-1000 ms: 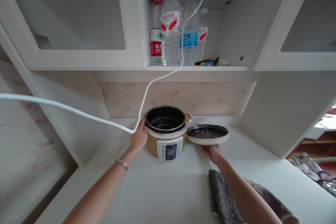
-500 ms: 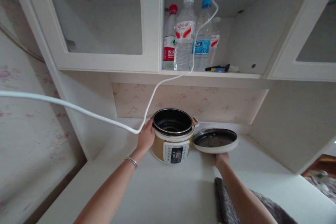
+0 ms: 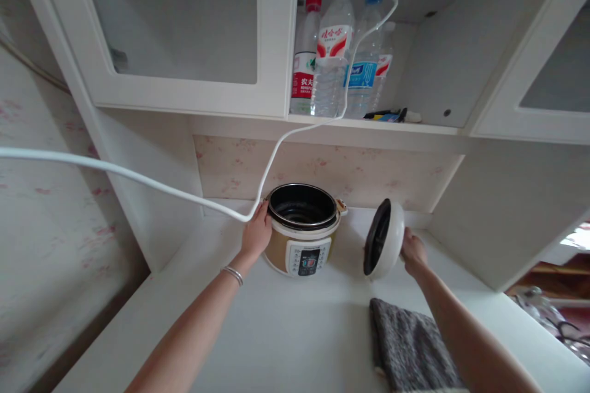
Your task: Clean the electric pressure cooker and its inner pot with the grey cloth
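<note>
An electric pressure cooker, gold and white with a button panel in front, stands uncovered on the white counter. Its dark inner pot sits inside, and nothing shows in it. My left hand is closed on the cooker's upper left side; the fingertips are partly hidden. To the right of the cooker, my right hand holds the round lid from its outer side. The lid is tipped on edge, its black underside facing left towards the cooker. The part that my fingers grip is hidden behind the lid.
A folded grey towel lies at the front right of the counter. A white cable hangs across the view, in front of the cabinet. Several plastic bottles stand on the shelf above, between cabinet doors.
My right hand has moved right and turned the lid from nearly flat, underside up, to on edge. My left hand stays at the cooker. The towel shows more fully.
</note>
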### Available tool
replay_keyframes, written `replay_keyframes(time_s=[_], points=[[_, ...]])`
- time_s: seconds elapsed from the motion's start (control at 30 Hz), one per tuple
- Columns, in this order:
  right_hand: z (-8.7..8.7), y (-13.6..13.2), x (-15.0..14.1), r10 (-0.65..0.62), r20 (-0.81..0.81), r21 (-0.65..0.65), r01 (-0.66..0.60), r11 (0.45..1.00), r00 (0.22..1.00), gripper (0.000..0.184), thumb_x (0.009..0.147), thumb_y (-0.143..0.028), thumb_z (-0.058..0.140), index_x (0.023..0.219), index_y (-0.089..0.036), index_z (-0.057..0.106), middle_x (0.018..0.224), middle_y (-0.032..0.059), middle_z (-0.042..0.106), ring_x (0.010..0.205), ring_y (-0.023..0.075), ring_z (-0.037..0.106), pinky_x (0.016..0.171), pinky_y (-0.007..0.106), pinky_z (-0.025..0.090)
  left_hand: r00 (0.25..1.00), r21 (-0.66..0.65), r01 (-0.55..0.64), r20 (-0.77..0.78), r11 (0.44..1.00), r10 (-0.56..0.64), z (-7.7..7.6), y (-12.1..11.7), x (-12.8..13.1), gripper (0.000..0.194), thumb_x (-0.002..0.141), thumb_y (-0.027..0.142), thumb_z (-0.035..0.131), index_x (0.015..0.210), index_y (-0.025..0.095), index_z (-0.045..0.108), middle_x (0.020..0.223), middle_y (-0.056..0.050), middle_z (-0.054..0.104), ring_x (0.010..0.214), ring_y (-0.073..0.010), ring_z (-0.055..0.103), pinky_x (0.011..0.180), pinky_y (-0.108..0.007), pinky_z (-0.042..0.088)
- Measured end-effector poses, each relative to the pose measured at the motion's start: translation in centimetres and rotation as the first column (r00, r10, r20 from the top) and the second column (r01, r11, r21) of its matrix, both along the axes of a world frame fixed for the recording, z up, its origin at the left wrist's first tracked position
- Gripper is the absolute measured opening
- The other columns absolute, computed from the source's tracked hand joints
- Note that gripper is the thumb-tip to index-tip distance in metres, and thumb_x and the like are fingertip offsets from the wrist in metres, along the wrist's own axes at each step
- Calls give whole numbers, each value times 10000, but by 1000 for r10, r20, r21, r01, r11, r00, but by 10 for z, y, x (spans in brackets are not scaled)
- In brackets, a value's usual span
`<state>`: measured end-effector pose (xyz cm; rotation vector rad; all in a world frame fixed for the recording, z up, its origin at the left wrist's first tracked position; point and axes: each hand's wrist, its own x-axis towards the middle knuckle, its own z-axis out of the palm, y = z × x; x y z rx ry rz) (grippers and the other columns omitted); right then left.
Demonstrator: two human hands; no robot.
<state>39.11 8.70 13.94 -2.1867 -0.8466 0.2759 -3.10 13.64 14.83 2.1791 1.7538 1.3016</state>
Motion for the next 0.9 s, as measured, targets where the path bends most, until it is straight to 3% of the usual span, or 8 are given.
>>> replay_keyframes(time_s=[0.13,0.23,0.3,0.43,0.57,0.67,0.77,0.9], points=[[-2,-3,-6,2,0,11,-2,1000,1000,635,865,-582,260,957,-101,664,784,169,667,708,260,616,611,330,413,1000,-54,5,21,999,-3,2,0,-2,485,937,247,314,1416,221,386,1415,-76,449,1291,-272,423,1069,-441,341],[5,-4,-13,98,213,26,-106,994,972,597,832,-598,358,981,-109,668,899,163,669,806,266,615,659,319,411,1000,-95,20,5,995,-20,4,1,-7,477,946,267,308,1415,225,388,1374,-85,497,1258,-268,465,1050,-419,360],[17,-6,-18,186,401,-1,-203,979,897,540,818,-571,412,999,-129,666,985,151,654,877,264,604,702,314,410,999,-125,34,-3,992,-34,6,2,-13,477,958,296,288,1425,241,367,1341,-83,532,1196,-259,528,1014,-397,397],[54,-15,-31,280,612,-85,-290,953,740,438,828,-525,427,1010,-198,655,1085,101,622,869,238,606,709,312,413,999,-144,46,-12,988,-48,7,7,-27,459,966,342,287,1411,282,387,1279,-66,588,1104,-254,597,949,-375,446],[101,-22,-42,293,693,-100,-314,944,659,421,821,-520,453,1042,-215,641,1103,92,615,866,242,613,698,325,425,998,-129,70,9,989,-69,3,18,-33,442,942,285,374,1379,275,442,1277,-43,592,1132,-224,580,962,-331,442],[137,-18,-51,239,714,-16,-326,945,658,410,814,-490,471,1034,-192,648,1104,114,620,914,263,606,733,340,430,995,-143,79,71,987,-69,1,28,-36,451,925,259,407,1369,204,464,1311,-64,562,1192,-208,534,998,-306,414],[167,-5,-68,200,696,52,-326,944,690,403,803,-477,484,1024,-189,658,1073,122,643,938,276,598,774,355,435,994,-224,59,101,973,-37,1,34,-42,465,909,344,451,1321,141,520,1279,-113,581,1211,-232,518,1009,-318,400],[195,19,-108,256,675,56,-394,917,692,437,819,-498,467,1086,-197,638,1012,111,674,918,269,610,777,351,439,995,-266,75,88,961,-53,-2,36,-49,477,910,427,427,1299,177,546,1290,-101,571,1232,-227,498,1026,-330,376]])
